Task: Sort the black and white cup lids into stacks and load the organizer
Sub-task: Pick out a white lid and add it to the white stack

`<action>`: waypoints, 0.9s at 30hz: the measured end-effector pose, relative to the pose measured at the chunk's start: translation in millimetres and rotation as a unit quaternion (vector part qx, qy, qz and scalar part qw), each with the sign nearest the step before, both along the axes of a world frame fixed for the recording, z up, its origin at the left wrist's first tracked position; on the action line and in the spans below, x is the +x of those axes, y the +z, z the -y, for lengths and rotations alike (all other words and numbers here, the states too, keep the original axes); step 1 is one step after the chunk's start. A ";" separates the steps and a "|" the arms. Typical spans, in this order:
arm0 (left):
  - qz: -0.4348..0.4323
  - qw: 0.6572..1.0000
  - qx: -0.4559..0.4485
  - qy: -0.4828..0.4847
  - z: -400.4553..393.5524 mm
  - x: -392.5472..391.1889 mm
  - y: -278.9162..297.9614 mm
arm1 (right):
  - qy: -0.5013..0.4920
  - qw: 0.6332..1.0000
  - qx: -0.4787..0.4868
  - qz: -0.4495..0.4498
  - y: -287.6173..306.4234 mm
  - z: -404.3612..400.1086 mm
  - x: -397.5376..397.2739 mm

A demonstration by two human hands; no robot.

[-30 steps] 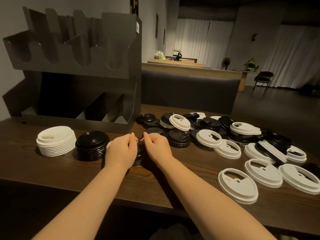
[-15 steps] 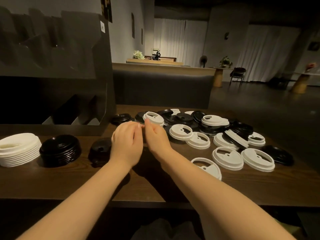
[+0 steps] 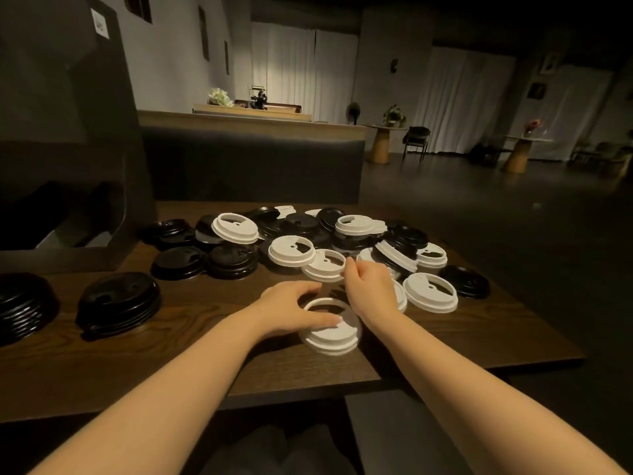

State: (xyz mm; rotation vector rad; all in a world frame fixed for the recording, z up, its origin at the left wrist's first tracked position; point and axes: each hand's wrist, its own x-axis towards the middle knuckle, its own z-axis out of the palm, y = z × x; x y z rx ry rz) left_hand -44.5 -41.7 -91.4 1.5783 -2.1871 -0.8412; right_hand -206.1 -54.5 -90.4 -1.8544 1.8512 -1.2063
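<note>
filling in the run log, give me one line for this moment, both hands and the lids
left hand: grips near white lid | right hand: pinches rim of another white lid | black stack: on table, apart

Dim café: booth seat [image 3: 250, 169], pedestal tables [image 3: 382, 142], lid organizer [image 3: 68, 132].

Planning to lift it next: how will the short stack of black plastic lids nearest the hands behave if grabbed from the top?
The short stack of black plastic lids looks light and thin. Its lids sit skewed, so they probably slide apart or shed the bottom ones.

Left hand [image 3: 287, 310] grips white lid stack [image 3: 330, 334] on bench [image 3: 205, 354]; right hand [image 3: 368, 286] pinches white lid [image 3: 323, 265] just beyond.
</note>
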 end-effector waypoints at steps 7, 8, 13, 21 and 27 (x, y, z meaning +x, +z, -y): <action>-0.041 0.999 -0.026 0.007 7.8 -3.7 3.7 | -0.108 0.984 0.057 -0.127 4.0 -9.9 -19.8; -0.051 0.998 -0.032 0.012 8.5 -4.8 4.8 | -0.107 0.979 0.091 -0.147 3.6 -10.4 -19.9; -0.113 0.989 -0.079 0.048 13.0 -7.5 4.9 | -0.047 0.971 0.142 -0.185 2.3 -10.4 -21.1; -0.083 0.991 -0.071 0.074 28.8 -4.0 2.5 | -0.058 0.992 0.091 -0.072 1.3 -0.5 -20.4; -0.004 0.990 -0.094 0.103 40.7 -13.8 -0.1 | 0.023 0.999 -0.025 -0.025 21.4 15.2 2.5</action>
